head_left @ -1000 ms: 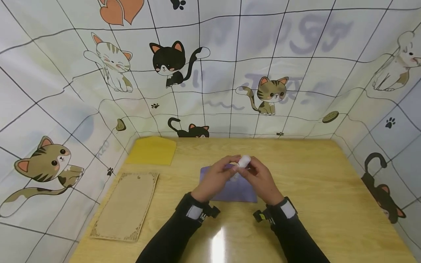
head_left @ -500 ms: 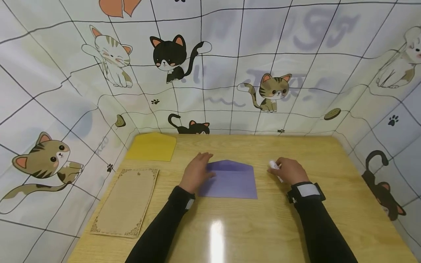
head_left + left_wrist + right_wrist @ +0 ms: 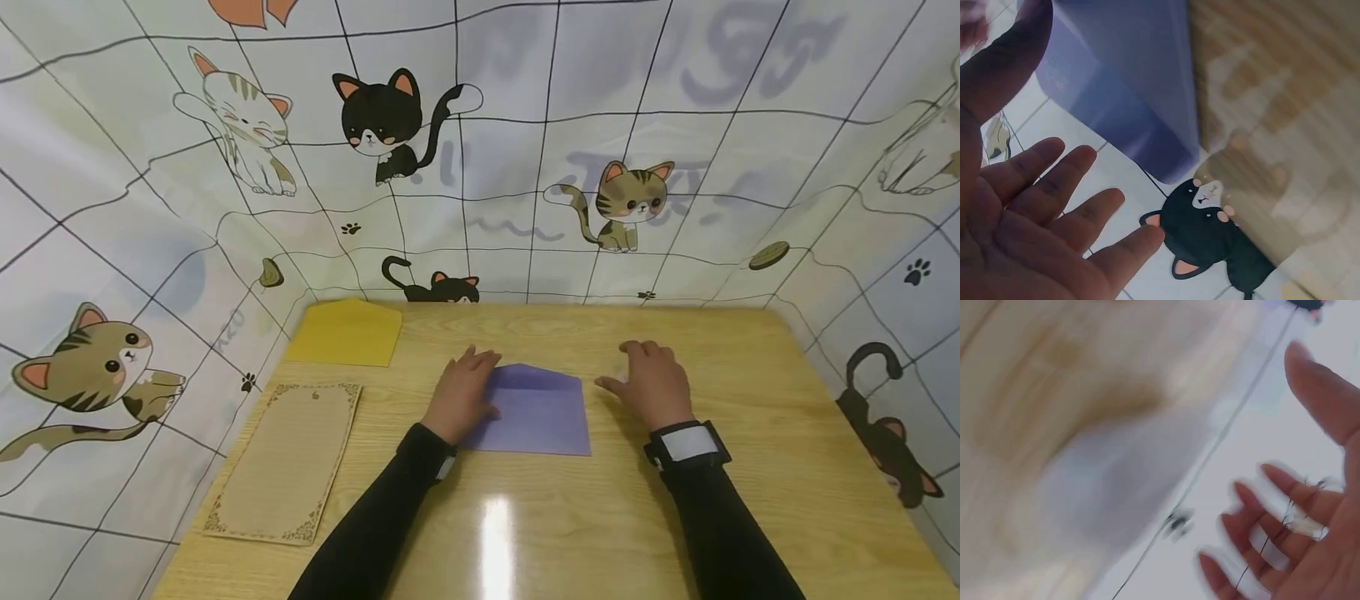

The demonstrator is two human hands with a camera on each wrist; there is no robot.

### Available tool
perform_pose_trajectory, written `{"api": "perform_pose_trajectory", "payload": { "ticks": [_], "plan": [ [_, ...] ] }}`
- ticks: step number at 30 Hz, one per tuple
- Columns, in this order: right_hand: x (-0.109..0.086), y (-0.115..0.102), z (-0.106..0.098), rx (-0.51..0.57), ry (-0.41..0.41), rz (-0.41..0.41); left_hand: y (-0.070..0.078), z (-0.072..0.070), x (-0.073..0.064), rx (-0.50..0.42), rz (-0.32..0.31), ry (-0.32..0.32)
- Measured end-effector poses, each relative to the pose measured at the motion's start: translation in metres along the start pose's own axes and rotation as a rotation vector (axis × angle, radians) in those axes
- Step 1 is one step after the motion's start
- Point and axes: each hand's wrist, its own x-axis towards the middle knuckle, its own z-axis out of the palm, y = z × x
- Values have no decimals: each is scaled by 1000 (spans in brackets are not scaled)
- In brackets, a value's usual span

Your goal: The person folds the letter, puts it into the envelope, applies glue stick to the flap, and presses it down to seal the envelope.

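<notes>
A purple envelope lies on the table with its pointed flap raised open at the far side. My left hand is at its left end, fingers spread; in the left wrist view the thumb overlaps the envelope and the other fingers are off it. To the right of the envelope, my right hand is over the table with thumb and fingers apart. A blurred white object shows on the table in the right wrist view, clear of the fingers; its kind is too blurred to name.
A yellow envelope is at the back left of the table. In front of it lies a beige sheet of paper with an ornamental border. Cat-printed cloth rises behind the table and along both sides.
Both hands have come apart from over the envelope. My right hand carried the small white object rightward and has let go of it; the left hand moved to the envelope's left end.
</notes>
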Motion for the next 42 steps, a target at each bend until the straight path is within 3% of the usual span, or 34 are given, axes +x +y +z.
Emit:
{"api": "perform_pose_trajectory", "payload": {
  "ticks": [2,6,9,16,19,23,29,31,36,39,42],
  "plan": [
    [4,-21,7,8,4,-138,2,2,2,30,21,18],
    [7,-55,21,27,-164,-341,13,3,1,111,72,53],
    [2,-68,26,-7,-207,-391,23,3,-4,177,113,53],
    [-6,-91,38,-66,-138,-526,39,7,-10,313,245,-48],
    [-10,-93,42,-118,-97,-547,39,9,-13,342,229,-86],
    [-18,-80,42,-165,-66,-517,31,8,-21,322,200,-116],
    [-23,-63,36,-175,-54,-478,19,2,-29,271,152,-115],
    [-23,-68,39,-188,-41,-513,23,3,-28,284,183,-104],
    [-25,-86,51,-209,-6,-611,42,13,-22,417,276,-80],
    [-28,-85,56,-221,22,-570,44,16,-24,449,254,-70],
    [-31,-77,55,-225,37,-524,37,13,-29,406,218,-78]
  ]
}}
